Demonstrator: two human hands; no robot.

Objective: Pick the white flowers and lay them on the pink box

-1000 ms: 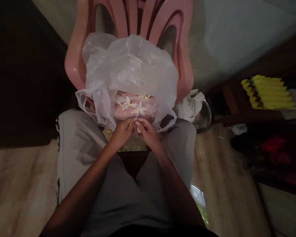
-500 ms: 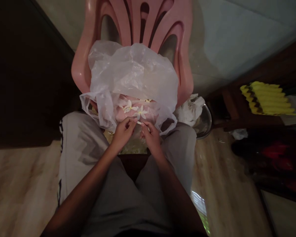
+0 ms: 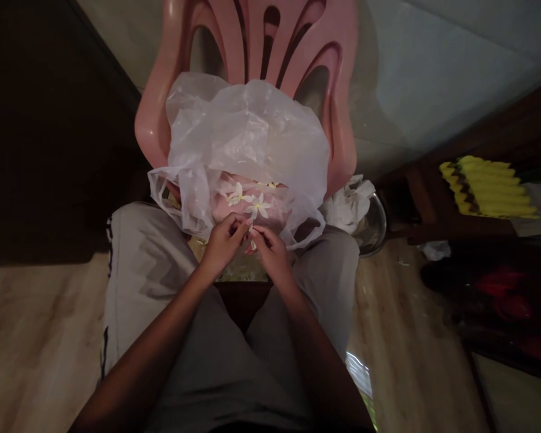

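My left hand (image 3: 225,242) and my right hand (image 3: 270,251) meet fingertip to fingertip above my lap. Both are closed in a pinch around a small white flower piece (image 3: 252,228) between them; its details are too small to tell. Just beyond the fingers, two white flowers with pale yellow centres, one on the left (image 3: 237,194) and one on the right (image 3: 258,206), lie at the mouth of a translucent white plastic bag (image 3: 247,129). The bag rests on the seat of a pink plastic chair (image 3: 155,129).
My knees flank the bag. Right of the chair stands a metal bowl (image 3: 379,225) with crumpled white plastic (image 3: 349,204). Farther right, a yellow ridged object (image 3: 491,187) lies on a dark wooden shelf. A dark piece of furniture (image 3: 40,138) stands at the left.
My right hand has moved slightly left, closer to my left fingertips. The white piece between the hands looks less level than before. The view has shifted a little.
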